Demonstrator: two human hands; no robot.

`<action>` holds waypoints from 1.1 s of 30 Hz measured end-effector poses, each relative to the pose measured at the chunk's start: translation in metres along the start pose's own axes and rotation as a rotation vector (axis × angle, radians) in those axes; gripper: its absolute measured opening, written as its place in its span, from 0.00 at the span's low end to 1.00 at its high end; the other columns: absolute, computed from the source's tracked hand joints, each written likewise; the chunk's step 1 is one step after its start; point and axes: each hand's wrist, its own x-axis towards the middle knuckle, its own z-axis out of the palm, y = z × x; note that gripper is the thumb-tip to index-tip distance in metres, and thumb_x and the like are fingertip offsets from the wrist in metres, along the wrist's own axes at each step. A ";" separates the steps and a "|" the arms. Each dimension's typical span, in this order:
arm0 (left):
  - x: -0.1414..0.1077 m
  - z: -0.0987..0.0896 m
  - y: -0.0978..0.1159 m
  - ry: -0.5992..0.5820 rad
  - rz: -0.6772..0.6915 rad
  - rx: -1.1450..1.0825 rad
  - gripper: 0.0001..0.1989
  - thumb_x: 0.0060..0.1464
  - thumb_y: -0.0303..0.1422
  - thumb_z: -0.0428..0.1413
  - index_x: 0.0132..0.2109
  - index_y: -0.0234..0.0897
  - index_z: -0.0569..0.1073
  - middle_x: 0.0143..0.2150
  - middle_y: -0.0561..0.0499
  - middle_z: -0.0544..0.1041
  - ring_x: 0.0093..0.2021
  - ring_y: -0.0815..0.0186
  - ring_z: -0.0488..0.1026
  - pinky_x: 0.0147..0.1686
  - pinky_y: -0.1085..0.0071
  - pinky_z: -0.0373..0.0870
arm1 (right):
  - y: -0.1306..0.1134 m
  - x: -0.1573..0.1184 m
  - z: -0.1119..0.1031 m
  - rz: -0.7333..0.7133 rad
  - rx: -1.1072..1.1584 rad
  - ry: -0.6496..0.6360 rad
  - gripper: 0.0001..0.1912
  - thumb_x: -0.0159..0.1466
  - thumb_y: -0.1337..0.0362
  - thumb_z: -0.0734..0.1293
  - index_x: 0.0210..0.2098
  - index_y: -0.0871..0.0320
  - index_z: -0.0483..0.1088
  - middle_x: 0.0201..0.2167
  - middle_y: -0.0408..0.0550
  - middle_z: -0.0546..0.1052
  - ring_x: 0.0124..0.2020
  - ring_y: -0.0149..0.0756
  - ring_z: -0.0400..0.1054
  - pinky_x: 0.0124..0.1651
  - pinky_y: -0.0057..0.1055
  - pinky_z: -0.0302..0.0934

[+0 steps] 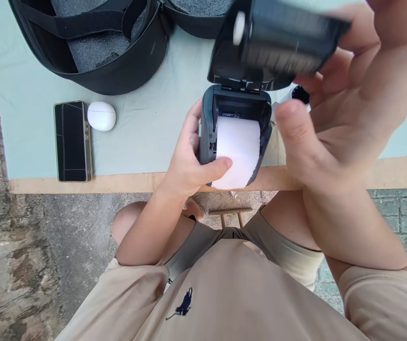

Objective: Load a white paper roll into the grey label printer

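My left hand is closed around a dark portable label printer, holding it at the table's front edge. Inside its compartment sits a white paper roll, and my left thumb presses on the paper. The hinged lid is raised, its far part blurred. Beside that lid is my right hand, its fingers partly hidden behind the lid's right side and seeming to touch it. The right thumb stretches out free, apart from the printer.
A black zippered case with grey foam lies open at the back. To the left are a phone and a white earbud case. A small white object with a dark round opening is partly hidden behind my right hand. The table has a wooden front edge.
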 end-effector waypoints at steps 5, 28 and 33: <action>-0.001 0.003 0.001 0.048 -0.023 -0.058 0.37 0.40 0.37 0.67 0.57 0.44 0.61 0.50 0.46 0.73 0.46 0.54 0.76 0.37 0.64 0.75 | 0.004 0.001 0.003 -0.295 -0.182 0.000 0.17 0.57 0.68 0.69 0.47 0.58 0.72 0.42 0.53 0.72 0.49 0.37 0.67 0.55 0.37 0.68; -0.002 0.010 0.015 0.022 -0.054 -0.135 0.20 0.50 0.40 0.60 0.49 0.40 0.69 0.43 0.46 0.76 0.59 0.50 0.70 0.33 0.67 0.74 | -0.022 -0.001 -0.008 -0.111 -0.192 -0.329 0.12 0.60 0.68 0.66 0.44 0.54 0.67 0.52 0.51 0.68 0.56 0.40 0.65 0.57 0.41 0.66; -0.002 0.011 0.015 0.027 -0.045 -0.170 0.20 0.50 0.38 0.61 0.49 0.37 0.68 0.42 0.45 0.76 0.58 0.50 0.71 0.35 0.67 0.74 | -0.022 0.000 -0.007 -0.085 -0.190 -0.327 0.09 0.61 0.68 0.65 0.41 0.54 0.67 0.51 0.51 0.68 0.54 0.40 0.65 0.52 0.41 0.67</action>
